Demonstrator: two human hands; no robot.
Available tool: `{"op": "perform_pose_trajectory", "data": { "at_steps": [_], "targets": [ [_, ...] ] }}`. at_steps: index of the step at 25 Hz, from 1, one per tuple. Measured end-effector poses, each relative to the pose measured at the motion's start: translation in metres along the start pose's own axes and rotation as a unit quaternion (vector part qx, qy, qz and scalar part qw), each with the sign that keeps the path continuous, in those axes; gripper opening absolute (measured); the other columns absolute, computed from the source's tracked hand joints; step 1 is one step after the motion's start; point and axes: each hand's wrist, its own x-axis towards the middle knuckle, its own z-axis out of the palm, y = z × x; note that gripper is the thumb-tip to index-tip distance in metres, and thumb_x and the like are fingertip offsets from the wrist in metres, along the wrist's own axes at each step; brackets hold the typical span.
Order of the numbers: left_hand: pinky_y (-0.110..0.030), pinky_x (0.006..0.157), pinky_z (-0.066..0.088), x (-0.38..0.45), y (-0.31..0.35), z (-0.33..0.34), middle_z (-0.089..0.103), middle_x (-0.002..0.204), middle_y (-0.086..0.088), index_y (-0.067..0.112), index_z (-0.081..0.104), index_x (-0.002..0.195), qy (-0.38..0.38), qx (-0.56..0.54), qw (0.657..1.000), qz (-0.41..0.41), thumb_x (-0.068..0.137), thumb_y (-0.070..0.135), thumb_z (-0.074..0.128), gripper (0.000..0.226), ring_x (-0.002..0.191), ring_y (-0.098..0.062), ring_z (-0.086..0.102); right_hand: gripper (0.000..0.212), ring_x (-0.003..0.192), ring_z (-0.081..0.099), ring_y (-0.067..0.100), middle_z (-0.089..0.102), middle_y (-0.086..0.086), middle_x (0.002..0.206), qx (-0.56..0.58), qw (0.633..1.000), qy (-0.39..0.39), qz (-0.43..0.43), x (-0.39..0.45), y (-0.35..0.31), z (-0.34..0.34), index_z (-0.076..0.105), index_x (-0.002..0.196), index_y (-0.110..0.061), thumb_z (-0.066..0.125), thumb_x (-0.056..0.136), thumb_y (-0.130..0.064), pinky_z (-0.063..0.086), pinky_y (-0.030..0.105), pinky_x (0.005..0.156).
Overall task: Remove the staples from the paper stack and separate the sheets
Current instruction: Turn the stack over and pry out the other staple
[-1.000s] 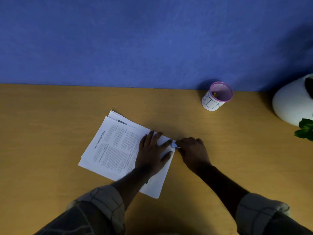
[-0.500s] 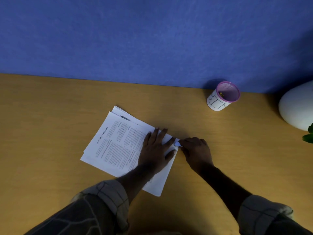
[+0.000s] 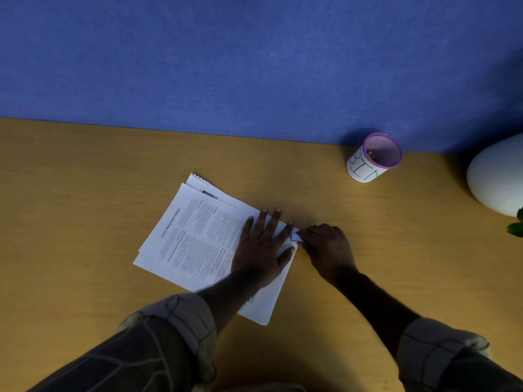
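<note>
Paper stack [image 3: 198,236] pinned by flat left hand [image 3: 261,247]; right hand [image 3: 325,244] pinches its corner; bin [image 3: 373,157] holds small yellowish bits.

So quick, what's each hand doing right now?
Left hand: open, pressed flat on the paper stack.
Right hand: fingers curled, pinching the stack's corner.
</note>
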Motion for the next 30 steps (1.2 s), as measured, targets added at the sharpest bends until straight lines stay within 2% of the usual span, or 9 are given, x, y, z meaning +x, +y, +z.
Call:
{"op": "perform_pose_trajectory", "data": {
  "at_steps": [5,9,12,15,21,30],
  "targets": [
    [-0.054,0.125,0.012,-0.0001,0.0011,-0.0006,0.012,0.170,-0.002,0.037,0.028,0.154,0.003,0.002,1.000,0.000,0.101,0.060,0.027,0.058,0.157,-0.030,0.005,0.019,0.079,0.062,0.020,0.071,0.000,0.087,0.025,1.000,-0.002,0.009,0.0030,0.0009,0.0017,0.072,0.101,-0.018,0.071,0.083,-0.013,0.044,0.029,0.068],
    [-0.055,0.125,0.014,-0.0003,0.0009,-0.0008,0.014,0.169,-0.002,0.038,0.028,0.154,0.007,0.006,1.000,0.001,0.101,0.061,0.027,0.058,0.156,-0.030,0.007,0.017,0.075,0.061,0.018,0.071,0.001,0.085,0.047,0.999,0.000,0.021,0.0048,0.0004,0.0011,0.073,0.102,-0.018,0.070,0.086,-0.014,0.040,0.025,0.066],
    [-0.054,0.125,0.013,-0.0002,0.0005,-0.0014,0.014,0.169,-0.002,0.038,0.027,0.154,0.008,0.000,1.000,0.000,0.101,0.061,0.028,0.058,0.157,-0.030,0.006,0.016,0.079,0.062,0.017,0.071,0.000,0.089,0.053,0.998,0.002,0.043,0.0036,-0.0017,0.0032,0.072,0.102,-0.017,0.069,0.087,-0.017,0.047,0.029,0.068],
    [-0.054,0.125,0.013,-0.0015,0.0003,-0.0018,0.015,0.169,-0.005,0.040,0.028,0.153,0.013,-0.013,1.000,0.003,0.099,0.060,0.036,0.057,0.156,-0.031,0.008,0.019,0.085,0.063,0.019,0.071,0.000,0.094,0.027,0.998,0.009,0.053,0.0016,-0.0031,0.0076,0.071,0.103,-0.016,0.071,0.084,-0.016,0.042,0.029,0.071],
    [-0.055,0.124,0.018,-0.0007,-0.0014,-0.0030,0.021,0.167,-0.005,0.042,0.040,0.146,0.017,-0.023,1.000,0.007,0.098,0.059,0.040,0.051,0.155,-0.031,0.014,0.023,0.093,0.063,0.018,0.071,-0.001,0.099,0.013,0.999,0.009,0.048,0.0012,-0.0029,0.0102,0.069,0.106,-0.019,0.072,0.083,-0.016,0.037,0.028,0.076],
    [-0.051,0.126,0.013,0.0000,-0.0004,-0.0041,0.018,0.168,0.000,0.047,0.039,0.147,0.013,-0.032,0.999,-0.002,0.097,0.063,0.037,0.052,0.156,-0.027,0.008,0.021,0.090,0.063,0.019,0.069,0.001,0.095,-0.002,1.000,0.019,0.003,-0.0042,-0.0013,0.0101,0.068,0.101,-0.019,0.073,0.081,-0.016,0.042,0.032,0.076]
  ]
}}
